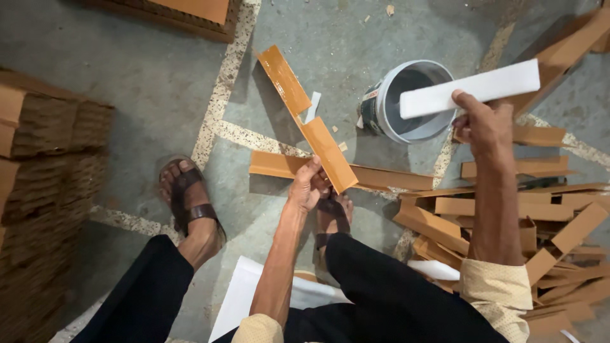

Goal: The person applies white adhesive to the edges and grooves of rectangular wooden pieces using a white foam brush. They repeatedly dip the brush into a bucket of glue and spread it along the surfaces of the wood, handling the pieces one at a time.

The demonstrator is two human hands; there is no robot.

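We are sitting in a packaging workshop: folded brown cardboard strips [508, 219] are piling beside the white bucket [406, 101], corrugated stacks [44, 184] standing far left of it.

1. Your floor [140, 89] is grey concrete with pale speckled seams.
2. A white bucket [406, 101] stands upper centre.
3. Cardboard strips [508, 216] pile at right.
4. Corrugated stacks [44, 165] sit left.

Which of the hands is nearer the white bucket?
Right. The right hand holds a white foam strip over the white bucket; the left hand is lower left, gripping a glossy cardboard strip.
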